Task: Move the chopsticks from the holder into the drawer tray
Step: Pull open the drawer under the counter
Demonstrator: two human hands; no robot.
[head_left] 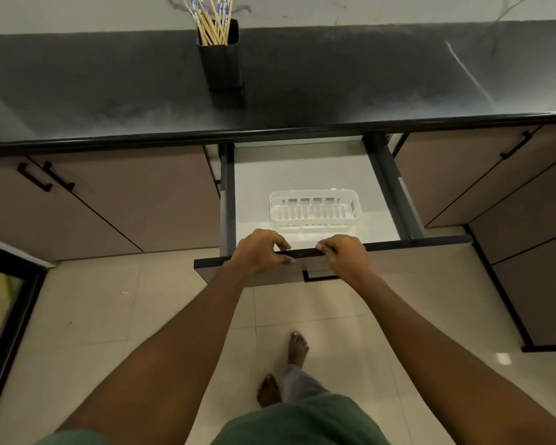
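Dark counter (334, 75): chopsticks (211, 22) upright in holder (220, 59), tops fanned.

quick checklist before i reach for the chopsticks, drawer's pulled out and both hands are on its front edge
1. Drawer open far enough to reach the tray: ok.
2. White slotted tray empty and upright in the drawer: ok.
3. Chopsticks standing in the black holder on the countertop: ok.
4. Hands free: not ok, left hand and right hand both grip the drawer front.
5. Path from holder to drawer unobstructed: ok.
6. Chopstick count: cannot tell.
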